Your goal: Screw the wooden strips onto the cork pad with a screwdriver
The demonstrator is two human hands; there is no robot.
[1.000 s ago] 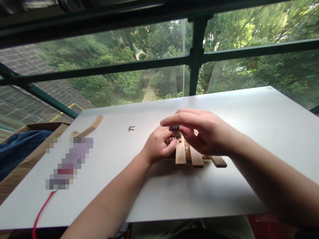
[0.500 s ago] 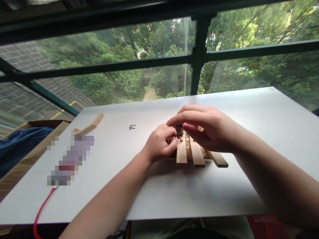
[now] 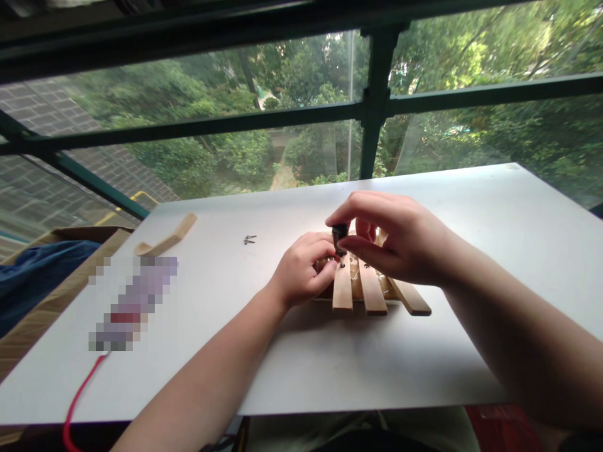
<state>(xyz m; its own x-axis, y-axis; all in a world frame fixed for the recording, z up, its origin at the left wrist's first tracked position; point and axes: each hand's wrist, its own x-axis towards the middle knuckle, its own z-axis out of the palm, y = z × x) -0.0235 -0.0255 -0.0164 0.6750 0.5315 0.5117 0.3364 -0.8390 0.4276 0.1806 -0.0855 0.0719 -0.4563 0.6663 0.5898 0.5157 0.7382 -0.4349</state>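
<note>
"Pale wood, that left slat point(image 3: 342, 294); how do you expect it to behave?"

"Stiff and light, I'd guess, with smooth faces that might slide a little under a fingertip. It lies across the brown base point(image 3: 355, 284), near end jutting past the base's edge."

"And the hands?"

"Over the slat's far part, the right hand point(image 3: 398, 235) pinches a short dark tool point(image 3: 339, 232) between thumb and forefinger, tip pointing down at the wood. Just left of the slat is the left hand point(image 3: 301, 267), its thumb at the slat's edge; the fingertips are partly hidden, so I can't tell whether they squeeze anything."

"Where would you take hold?"

"Both long edges of the slat, close to the tool's tip, to keep it from swivelling. I wouldn't lean on the jutting end; that could lever it up."

"What about the base?"

"It shines in the gap right of the slat, so it may be slippery. Press it flat."

"And those loose screws point(image 3: 249, 239), well to the slat's left?"

"Tiny, hard, probably sharp: lift them by the heads."
</note>
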